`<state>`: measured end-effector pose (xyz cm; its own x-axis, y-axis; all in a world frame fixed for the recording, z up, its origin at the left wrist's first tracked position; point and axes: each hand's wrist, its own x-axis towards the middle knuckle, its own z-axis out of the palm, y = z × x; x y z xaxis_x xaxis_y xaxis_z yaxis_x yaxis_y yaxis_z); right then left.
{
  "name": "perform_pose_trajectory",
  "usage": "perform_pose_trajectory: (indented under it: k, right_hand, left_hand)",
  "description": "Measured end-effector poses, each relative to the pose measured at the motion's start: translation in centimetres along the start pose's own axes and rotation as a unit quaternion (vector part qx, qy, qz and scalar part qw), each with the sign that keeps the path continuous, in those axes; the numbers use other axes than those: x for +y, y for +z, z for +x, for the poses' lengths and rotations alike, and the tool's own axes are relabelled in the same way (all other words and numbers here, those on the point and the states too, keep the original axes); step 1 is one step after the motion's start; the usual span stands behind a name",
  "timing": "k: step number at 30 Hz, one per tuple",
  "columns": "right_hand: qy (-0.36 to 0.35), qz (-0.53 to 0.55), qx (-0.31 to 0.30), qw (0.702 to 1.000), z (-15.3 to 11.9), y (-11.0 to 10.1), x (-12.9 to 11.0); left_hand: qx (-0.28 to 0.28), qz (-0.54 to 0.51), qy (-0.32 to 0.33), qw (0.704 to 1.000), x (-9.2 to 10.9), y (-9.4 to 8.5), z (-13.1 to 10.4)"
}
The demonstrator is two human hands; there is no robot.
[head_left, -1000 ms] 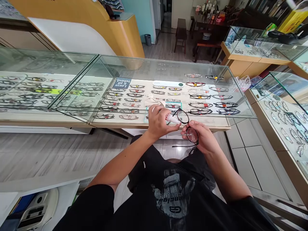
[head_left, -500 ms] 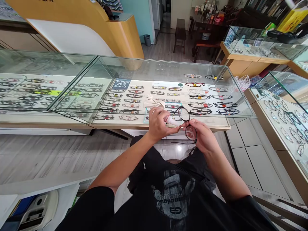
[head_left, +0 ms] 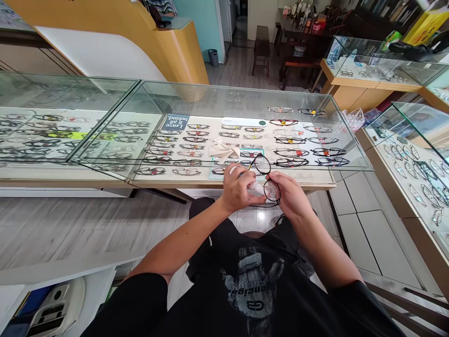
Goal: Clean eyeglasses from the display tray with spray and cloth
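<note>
My left hand (head_left: pixel 240 188) is closed around a small white bottle (head_left: pixel 257 188), whose tip points right at the lower lens of a pair of glasses. My right hand (head_left: pixel 288 193) pinches these dark round-framed glasses (head_left: pixel 272 191) near the bridge. Small droplets or specks show on both lenses. One temple arm reaches left behind my left hand, and the other lies below it. A crumpled pale cloth (head_left: pixel 223 150) rests on the display case just beyond my left hand.
The glass display case (head_left: pixel 210 180) in front of me holds rows of glasses. A dark sign (head_left: pixel 176 122) stands inside it. More cases (head_left: pixel 414 187) are at the right, and a white shelf (head_left: pixel 70 271) is at the lower left.
My left hand has moved slightly right and down with the bottle, now at the lower lens. The glasses have shifted a little left, and more droplets show on the lenses.
</note>
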<state>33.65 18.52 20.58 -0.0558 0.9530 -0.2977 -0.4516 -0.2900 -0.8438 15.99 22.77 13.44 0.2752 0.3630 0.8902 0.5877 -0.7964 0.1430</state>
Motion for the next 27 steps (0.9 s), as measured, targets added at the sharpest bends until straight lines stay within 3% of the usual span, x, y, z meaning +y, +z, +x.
perform_pose_trajectory:
  k: [3,5,10,12,15,19,21,24,27]
  right_hand:
    - [0.007,0.004,-0.003,1.000,0.0,-0.1,0.0]
    - [0.014,0.006,-0.011,1.000,-0.1,-0.2,-0.1]
    - [0.021,0.020,-0.057,0.998,-0.9,-0.2,-1.5]
    - [0.006,0.013,-0.078,0.997,-1.3,-0.1,-2.3]
    - [-0.015,0.001,-0.099,0.995,-1.9,0.2,-3.5]
    - [-0.021,-0.013,-0.114,0.993,-2.3,0.7,-4.4]
    - [-0.025,-0.018,-0.119,0.992,-2.3,1.0,-4.7]
    - [-0.036,-0.028,-0.114,0.992,-2.2,1.2,-4.7]
    - [-0.055,-0.045,-0.096,0.993,-2.0,1.1,-4.4]
  left_hand:
    - [0.027,-0.023,0.027,0.999,0.0,-0.2,0.5]
    - [0.013,-0.024,0.020,0.999,-0.2,-0.8,0.7]
    - [-0.031,-0.010,-0.093,0.995,-2.3,-4.9,0.7]
    - [-0.013,-0.009,-0.166,0.986,-4.5,-7.0,0.9]
    - [0.019,-0.032,-0.277,0.960,-9.7,-9.6,1.0]
    - [-0.046,-0.021,-0.402,0.914,-17.5,-11.6,0.8]
    - [-0.042,0.003,-0.441,0.896,-20.7,-12.0,0.6]
    - [-0.029,0.062,-0.472,0.879,-23.7,-12.1,0.8]
    - [-0.047,0.082,-0.477,0.874,-25.2,-11.9,1.4]
